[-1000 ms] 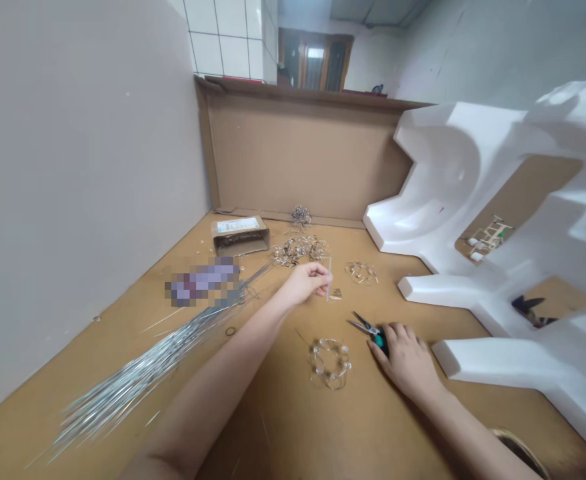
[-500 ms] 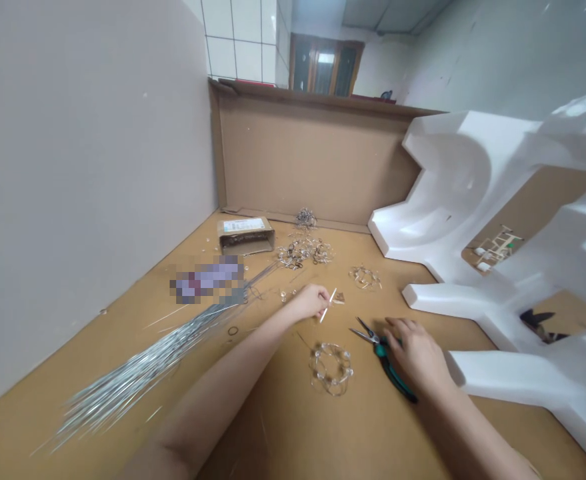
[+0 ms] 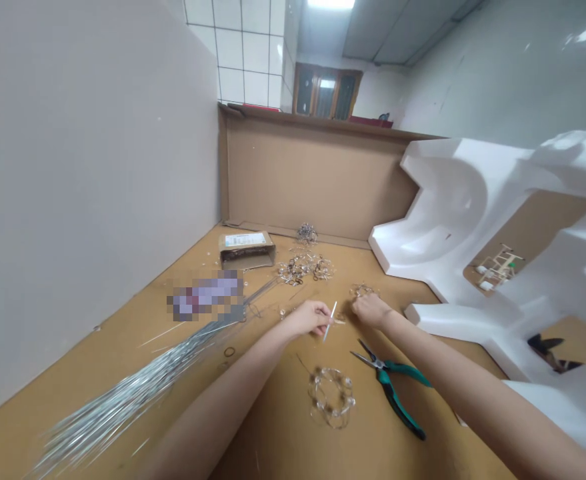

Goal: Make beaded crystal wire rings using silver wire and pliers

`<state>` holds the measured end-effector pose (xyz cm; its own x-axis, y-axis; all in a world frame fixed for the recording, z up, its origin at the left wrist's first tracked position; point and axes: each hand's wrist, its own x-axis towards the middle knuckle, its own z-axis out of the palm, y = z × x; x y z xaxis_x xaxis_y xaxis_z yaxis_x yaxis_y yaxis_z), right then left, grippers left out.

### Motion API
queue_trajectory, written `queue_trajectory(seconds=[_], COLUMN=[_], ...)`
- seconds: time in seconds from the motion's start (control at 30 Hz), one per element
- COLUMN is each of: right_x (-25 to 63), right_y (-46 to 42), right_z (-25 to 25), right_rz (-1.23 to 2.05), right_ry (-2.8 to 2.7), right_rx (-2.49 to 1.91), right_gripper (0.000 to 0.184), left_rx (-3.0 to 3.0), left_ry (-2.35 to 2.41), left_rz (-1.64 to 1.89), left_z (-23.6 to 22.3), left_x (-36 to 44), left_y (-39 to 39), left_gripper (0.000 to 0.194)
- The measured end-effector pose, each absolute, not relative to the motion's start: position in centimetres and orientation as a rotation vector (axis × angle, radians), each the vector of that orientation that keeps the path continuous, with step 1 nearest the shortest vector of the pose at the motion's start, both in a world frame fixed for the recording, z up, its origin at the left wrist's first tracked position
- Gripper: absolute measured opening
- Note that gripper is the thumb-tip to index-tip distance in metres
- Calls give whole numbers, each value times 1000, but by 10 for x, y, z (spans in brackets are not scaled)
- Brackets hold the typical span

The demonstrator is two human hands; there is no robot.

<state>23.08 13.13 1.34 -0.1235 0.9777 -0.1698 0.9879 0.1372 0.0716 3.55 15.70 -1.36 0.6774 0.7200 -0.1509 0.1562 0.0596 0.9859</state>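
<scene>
My left hand is closed, pinching a thin white stick that stands tilted above the table. Beyond the pliers, my right hand reaches down to the tabletop with its fingers drawn together; what they hold, if anything, is hidden. Just behind those fingers lies a wire ring, partly covered. A small brownish piece sits between the two hands. Needle-nose pliers with green and black handles lie spread on the table. Nearer to me is a beaded wire ring.
A bundle of silver wires stretches across the left. Tangled wire rings and a small open cardboard box are at the back. White foam blocks border the right, with a cardboard wall behind.
My right hand has left the pliers and moved forward to beside the farther wire ring. The pliers now lie with handles spread. The left hand still holds the white stick; the view has tilted up.
</scene>
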Motion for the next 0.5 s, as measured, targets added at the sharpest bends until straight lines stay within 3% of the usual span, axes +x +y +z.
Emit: queue_trajectory(seconds=[0.2,0.5], right_x=[236,202], right_y=[130,106], right_z=[21,35], right_rz=[-505,-1495], right_ry=[2364,2576], right_rx=[2180,2288], right_gripper=[31,32], left_rx=[1368,1354], left_ry=[764,724], left_rz=[585,711], left_z=[-17,-10], left_x=[36,42], left_y=[161,158], left_gripper=[22,10])
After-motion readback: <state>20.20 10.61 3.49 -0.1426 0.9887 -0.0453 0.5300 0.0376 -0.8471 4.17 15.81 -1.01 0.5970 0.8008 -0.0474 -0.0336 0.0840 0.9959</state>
